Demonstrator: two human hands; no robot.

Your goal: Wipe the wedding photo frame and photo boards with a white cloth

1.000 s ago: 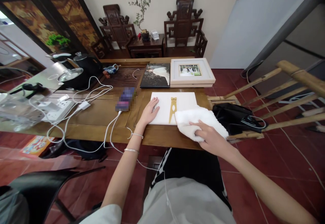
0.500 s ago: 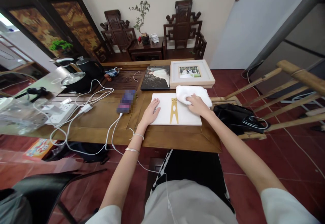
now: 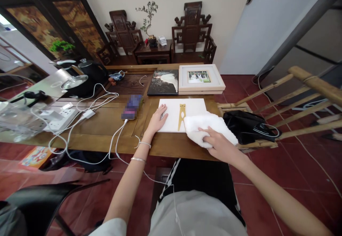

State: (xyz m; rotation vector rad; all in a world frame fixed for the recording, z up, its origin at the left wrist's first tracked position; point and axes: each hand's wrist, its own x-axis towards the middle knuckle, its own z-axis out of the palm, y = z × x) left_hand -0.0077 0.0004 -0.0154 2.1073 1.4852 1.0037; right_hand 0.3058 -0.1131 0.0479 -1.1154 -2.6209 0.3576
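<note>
A white rectangular board point(image 3: 171, 116) with a yellow tower-like shape point(image 3: 182, 113) on its face lies flat near the table's front edge. My left hand point(image 3: 158, 117) rests on its left side, fingers stretched out. In my right hand point(image 3: 216, 141) is a fluffy white cloth point(image 3: 196, 123), bunched under the fingers. The cloth covers the board's lower right corner and the foot of the yellow shape, and it reaches past the board toward the table edge.
Behind the board lie a dark photo panel point(image 3: 163, 82) and a white picture frame point(image 3: 219, 83). To the left are a phone point(image 3: 132, 107) on a charging cable, a power strip point(image 3: 62, 120) and a kettle point(image 3: 92, 72). A bamboo chair point(image 3: 315, 82) holding a black bag point(image 3: 240, 122) stands at the right.
My right hand has drawn the cloth from the board's upper right corner down toward me, over its lower right corner. My left hand has stayed in place.
</note>
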